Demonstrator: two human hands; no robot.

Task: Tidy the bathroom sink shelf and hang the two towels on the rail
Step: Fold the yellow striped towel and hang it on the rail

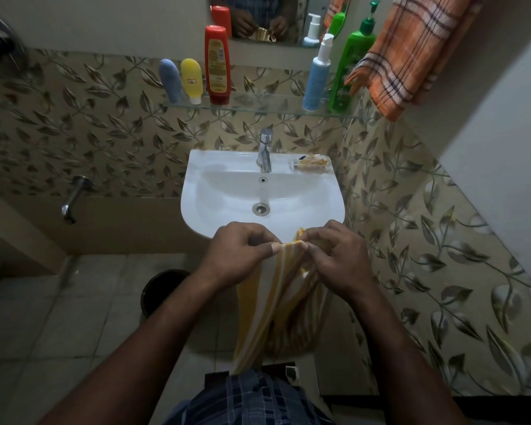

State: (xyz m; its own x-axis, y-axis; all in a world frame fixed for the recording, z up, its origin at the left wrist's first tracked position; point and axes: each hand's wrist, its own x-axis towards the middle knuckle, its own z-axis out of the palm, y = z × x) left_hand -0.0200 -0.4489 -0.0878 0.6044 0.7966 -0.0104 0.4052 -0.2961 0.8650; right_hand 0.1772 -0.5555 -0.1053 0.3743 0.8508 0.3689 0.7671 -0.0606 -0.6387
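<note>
A yellow and white striped towel [276,302] hangs in front of the near rim of a white sink [262,194]. The left hand [239,256] and right hand [334,256] each pinch its top edge between curled fingers. Beyond the sink, a glass shelf [258,108] holds five bottles. At far right hangs an orange checked towel [411,53].

The yellow-striped towel [276,289] is soft woven cloth, as is the orange checked towel [411,53]. The sink [215,191] is glossy white ceramic, the tap [265,150] shiny metal, the shelf [258,107] clear glass. The bottles [217,64] look like smooth plastic.
</note>
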